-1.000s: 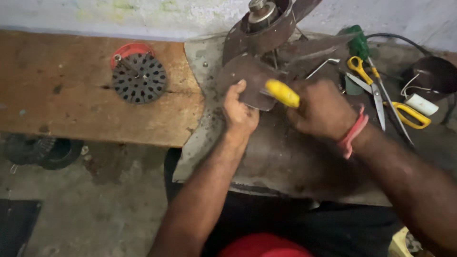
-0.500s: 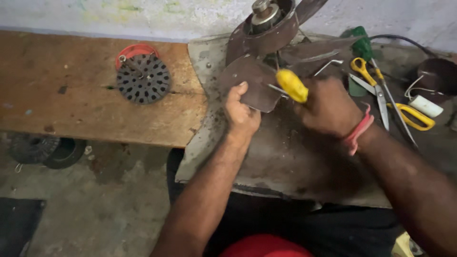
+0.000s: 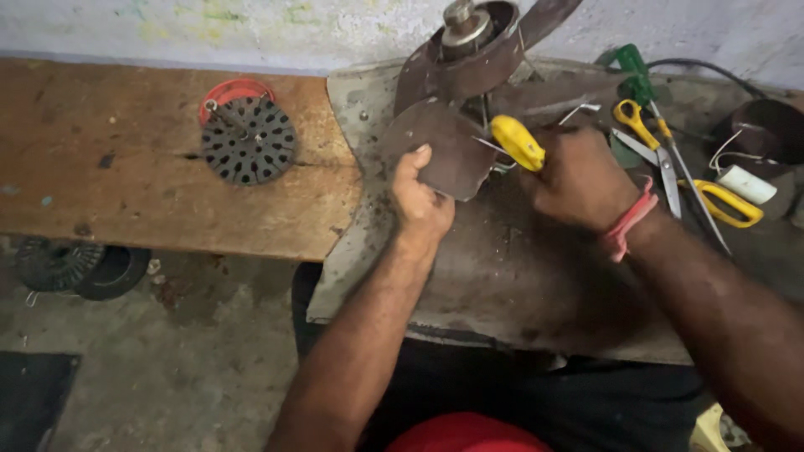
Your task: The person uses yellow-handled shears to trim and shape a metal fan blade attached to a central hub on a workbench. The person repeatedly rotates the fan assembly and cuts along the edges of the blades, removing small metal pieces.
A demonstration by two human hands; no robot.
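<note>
Head view: a perforated black rotor disc (image 3: 249, 141) on a red cap (image 3: 234, 88) sits at nine o'clock on the wooden bench (image 3: 126, 192). Yellow-handled scissors (image 3: 682, 172) lie at three o'clock. Left hand (image 3: 421, 205), thumb raised, has its grip pinching the brown fan blade (image 3: 440, 151) at centre. Right hand (image 3: 578, 176) is fisted, grip pressed around the yellow-handled screwdriver (image 3: 517, 141), tip toward the fan hub (image 3: 469, 38) at twelve o'clock.
</note>
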